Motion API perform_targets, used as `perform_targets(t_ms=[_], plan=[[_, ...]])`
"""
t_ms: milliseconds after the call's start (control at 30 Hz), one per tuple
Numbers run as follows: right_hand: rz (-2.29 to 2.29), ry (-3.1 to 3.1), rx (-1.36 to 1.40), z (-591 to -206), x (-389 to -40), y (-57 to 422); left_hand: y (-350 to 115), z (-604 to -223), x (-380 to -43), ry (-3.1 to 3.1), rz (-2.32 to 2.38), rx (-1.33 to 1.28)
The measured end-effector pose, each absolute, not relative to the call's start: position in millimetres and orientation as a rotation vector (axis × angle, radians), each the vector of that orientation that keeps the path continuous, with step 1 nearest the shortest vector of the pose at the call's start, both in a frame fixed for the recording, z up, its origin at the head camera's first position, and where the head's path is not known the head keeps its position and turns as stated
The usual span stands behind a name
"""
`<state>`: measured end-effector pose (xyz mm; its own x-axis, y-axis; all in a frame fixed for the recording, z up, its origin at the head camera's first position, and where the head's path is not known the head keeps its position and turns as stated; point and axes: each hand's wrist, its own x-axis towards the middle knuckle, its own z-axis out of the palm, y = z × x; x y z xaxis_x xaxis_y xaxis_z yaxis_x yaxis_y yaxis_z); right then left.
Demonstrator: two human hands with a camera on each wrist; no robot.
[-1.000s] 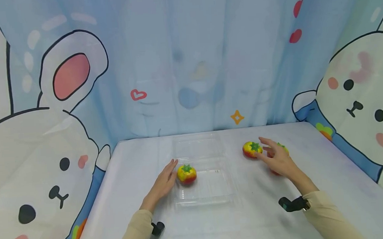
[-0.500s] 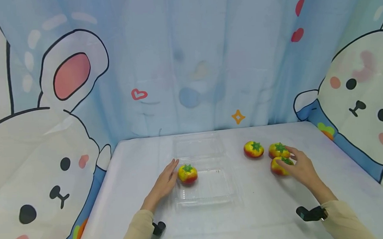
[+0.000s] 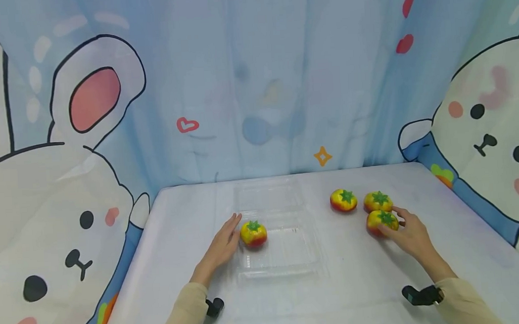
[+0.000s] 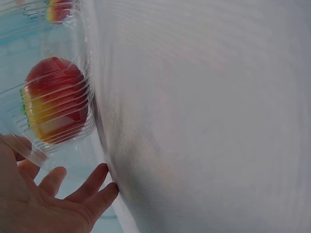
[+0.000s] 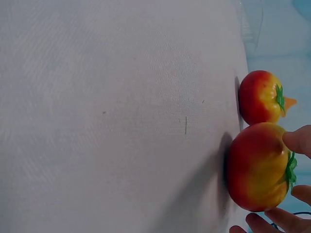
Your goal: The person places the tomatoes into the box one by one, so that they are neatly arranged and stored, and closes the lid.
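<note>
My right hand (image 3: 413,234) has its thumb and fingers around a toy tomato (image 3: 382,223), red below and yellow above with a green leafy top. In the right wrist view the thumb lies on one side of this tomato (image 5: 257,167) and the fingertips on the other. My left hand (image 3: 222,243) rests with fairly straight fingers at the left side of a clear plastic box (image 3: 288,267). Inside that box, at its left, sits another toy tomato (image 3: 253,234). The left wrist view shows this tomato (image 4: 57,99) through the ribbed box wall, with the fingers right at the box.
Just behind the gripped tomato is another toy tomato (image 3: 378,201), and a further toy tomato (image 3: 343,200) stands to its left. The box's clear lid (image 3: 268,198) lies opened toward the back. A white cloth (image 3: 339,296) covers the table; a printed curtain (image 3: 272,82) hangs behind.
My right hand has moved right and toward me, from over the gap between tomatoes to the nearest one, and its fingers have come around it. The left hand has stayed at the box.
</note>
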<state>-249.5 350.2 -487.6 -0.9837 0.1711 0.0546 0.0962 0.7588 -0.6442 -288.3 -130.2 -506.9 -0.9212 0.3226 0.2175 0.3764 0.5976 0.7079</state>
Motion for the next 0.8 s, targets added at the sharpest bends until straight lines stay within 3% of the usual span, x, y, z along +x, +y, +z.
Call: perform_targets(t_ms=[800], plan=[[1.07,-2.865,-0.215,-492.5,-249.3,351.0,-130.3,-508.1,-291.0,-2.761,-1.231,-0.583]])
